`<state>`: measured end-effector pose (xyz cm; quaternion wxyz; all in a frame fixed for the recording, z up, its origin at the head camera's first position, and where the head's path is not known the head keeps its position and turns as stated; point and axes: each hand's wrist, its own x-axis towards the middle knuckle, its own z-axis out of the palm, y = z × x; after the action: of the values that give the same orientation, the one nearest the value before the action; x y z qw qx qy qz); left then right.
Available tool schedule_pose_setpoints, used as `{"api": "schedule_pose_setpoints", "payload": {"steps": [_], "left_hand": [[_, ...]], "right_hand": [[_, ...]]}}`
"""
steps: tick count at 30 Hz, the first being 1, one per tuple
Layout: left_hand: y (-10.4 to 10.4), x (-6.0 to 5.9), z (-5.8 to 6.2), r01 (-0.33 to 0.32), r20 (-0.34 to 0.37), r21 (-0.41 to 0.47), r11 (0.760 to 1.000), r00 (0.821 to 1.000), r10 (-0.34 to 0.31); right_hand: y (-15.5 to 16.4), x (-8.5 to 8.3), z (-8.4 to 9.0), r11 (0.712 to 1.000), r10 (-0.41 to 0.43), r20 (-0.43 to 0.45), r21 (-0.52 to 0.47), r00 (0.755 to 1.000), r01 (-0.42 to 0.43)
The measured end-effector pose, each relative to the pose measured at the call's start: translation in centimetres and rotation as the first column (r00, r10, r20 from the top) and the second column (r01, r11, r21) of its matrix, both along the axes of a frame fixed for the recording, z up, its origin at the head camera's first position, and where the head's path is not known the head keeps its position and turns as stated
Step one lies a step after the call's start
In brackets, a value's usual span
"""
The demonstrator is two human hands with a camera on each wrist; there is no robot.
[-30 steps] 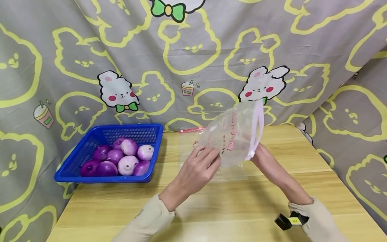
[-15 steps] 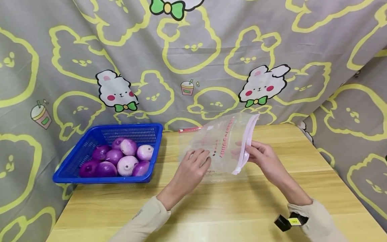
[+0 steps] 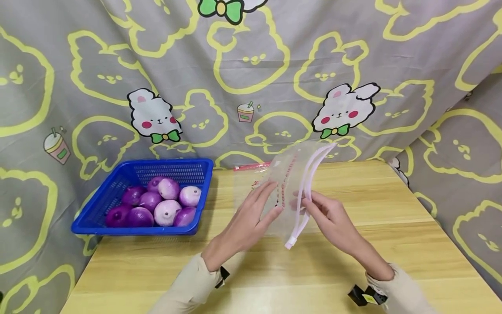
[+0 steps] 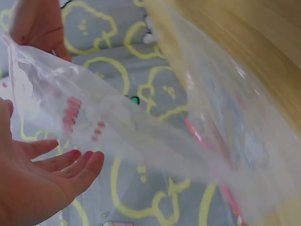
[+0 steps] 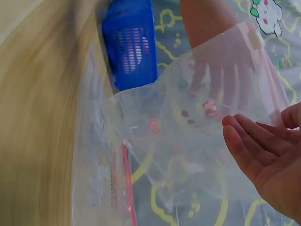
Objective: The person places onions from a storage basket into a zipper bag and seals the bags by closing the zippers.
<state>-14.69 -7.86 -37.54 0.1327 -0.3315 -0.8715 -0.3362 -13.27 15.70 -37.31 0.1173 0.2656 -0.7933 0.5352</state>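
Observation:
A clear zip bag (image 3: 298, 174) with red print and a pale lilac slider strip stands raised over the table, its mouth parted toward the right. My right hand (image 3: 333, 218) pinches one side of that mouth, thumb on one face and fingers behind the film. Against the bag's left side lies my left hand (image 3: 251, 218), its fingers extended and touching the plastic. In the right wrist view the left fingers show through the film. The left wrist view has the left hand (image 4: 47, 183) with straight fingers beside the bag. Nothing is visible inside the bag.
A blue basket (image 3: 137, 231) with several purple and white onions (image 3: 166, 211) stands at the table's left. Another clear bag (image 3: 245, 187) with a red zip lies flat behind the hands. A patterned grey curtain (image 3: 270, 52) hangs along the table's back edge.
The right hand has come out from behind the bag to its mouth, which has swung lower and left, then parted wider. The left hand's curled fingers have straightened along the bag.

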Motion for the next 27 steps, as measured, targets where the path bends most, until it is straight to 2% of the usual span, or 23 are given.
{"api": "schedule_pose_setpoints", "payload": {"steps": [2, 5, 9, 13, 16, 19, 22, 24, 27], "left_hand": [[0.5, 0.0, 0.3, 0.007, 0.088, 0.053, 0.999, 0.996, -0.012], [1.2, 0.2, 0.5, -0.004, 0.196, 0.144, 0.99, 0.98, -0.024], [2.0, 0.5, 0.9, -0.046, 0.246, 0.257, 0.965, 0.969, -0.02], [2.1, 0.5, 1.0, -0.057, 0.168, 0.346, 0.936, 0.986, -0.002], [1.6, 0.2, 1.1, -0.09, 0.067, 0.41, 0.908, 0.995, 0.069], [0.7, -0.2, 1.5, -0.149, -0.014, 0.461, 0.875, 0.984, 0.175], [-0.1, -0.5, 1.7, -0.2, -0.055, 0.491, 0.848, 0.964, 0.259], [-0.4, -0.5, 1.7, -0.21, -0.067, 0.5, 0.84, 0.958, 0.279], [-0.4, -0.5, 1.3, -0.188, -0.075, 0.496, 0.848, 0.963, 0.258]], "right_hand": [[-0.5, 0.1, -0.1, 0.999, 0.001, -0.025, 0.037, 1.0, 0.0], [-1.3, 0.2, -0.1, 0.995, -0.005, -0.097, 0.098, 0.995, 0.014], [-2.3, 0.1, 0.0, 0.989, -0.022, -0.233, 0.138, 0.972, 0.055], [-3.2, 0.2, 0.4, 0.983, -0.09, -0.32, 0.122, 0.943, 0.135], [-3.8, 0.4, 0.8, 0.975, -0.166, -0.349, 0.081, 0.922, 0.206], [-3.9, 0.5, 1.1, 0.964, -0.233, -0.381, 0.031, 0.894, 0.265], [-3.6, 0.5, 1.1, 0.954, -0.266, -0.442, 0.01, 0.857, 0.301], [-3.4, 0.5, 1.0, 0.95, -0.253, -0.492, 0.036, 0.833, 0.31], [-3.3, 0.4, 1.1, 0.937, -0.207, -0.55, 0.125, 0.809, 0.325]]}}
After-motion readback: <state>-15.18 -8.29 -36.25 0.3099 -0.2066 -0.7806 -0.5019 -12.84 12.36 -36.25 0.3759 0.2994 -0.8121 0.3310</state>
